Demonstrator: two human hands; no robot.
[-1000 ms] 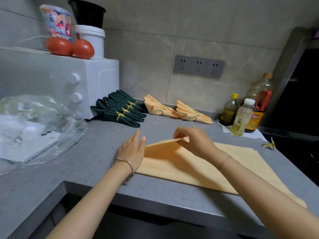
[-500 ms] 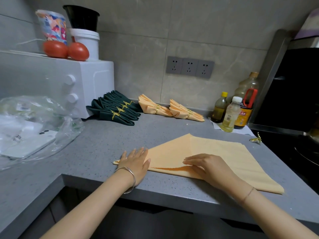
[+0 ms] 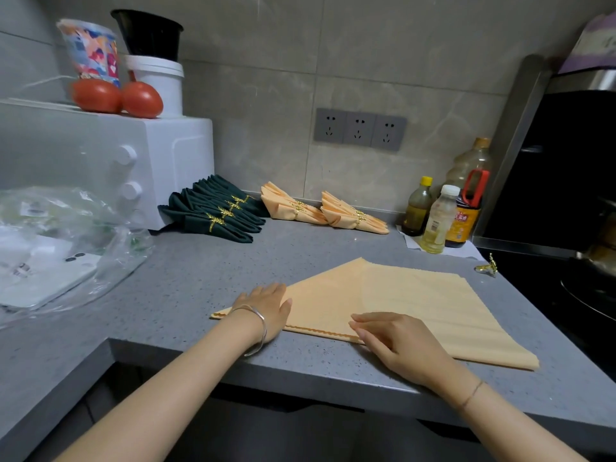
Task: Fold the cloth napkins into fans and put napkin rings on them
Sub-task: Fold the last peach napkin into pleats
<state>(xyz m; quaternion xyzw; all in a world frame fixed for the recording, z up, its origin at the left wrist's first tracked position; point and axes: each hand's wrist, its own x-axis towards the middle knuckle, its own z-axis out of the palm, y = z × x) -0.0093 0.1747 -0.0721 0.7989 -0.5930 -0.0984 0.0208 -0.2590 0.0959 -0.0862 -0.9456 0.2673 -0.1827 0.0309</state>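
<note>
An orange cloth napkin [image 3: 410,301] lies flat on the grey counter [image 3: 186,278], folded over so its scalloped edge runs along the near side. My left hand [image 3: 266,310] presses flat on the napkin's left corner. My right hand [image 3: 396,341] rests with fingers extended on the near folded edge. A loose gold napkin ring [image 3: 487,266] sits at the counter's right edge. Two finished orange fans [image 3: 325,211] with gold rings lie by the wall, beside several dark green ringed fans [image 3: 216,218].
A white microwave [image 3: 110,165] stands at the left with tomatoes [image 3: 116,98] and cups on top. A clear plastic bag [image 3: 63,248] holds packets. Bottles [image 3: 446,211] stand at the back right, next to a black stove [image 3: 573,271].
My right hand has brought the lifted napkin corner down and over to the near edge, and both hands now press the fold flat. The view has shifted a little.
</note>
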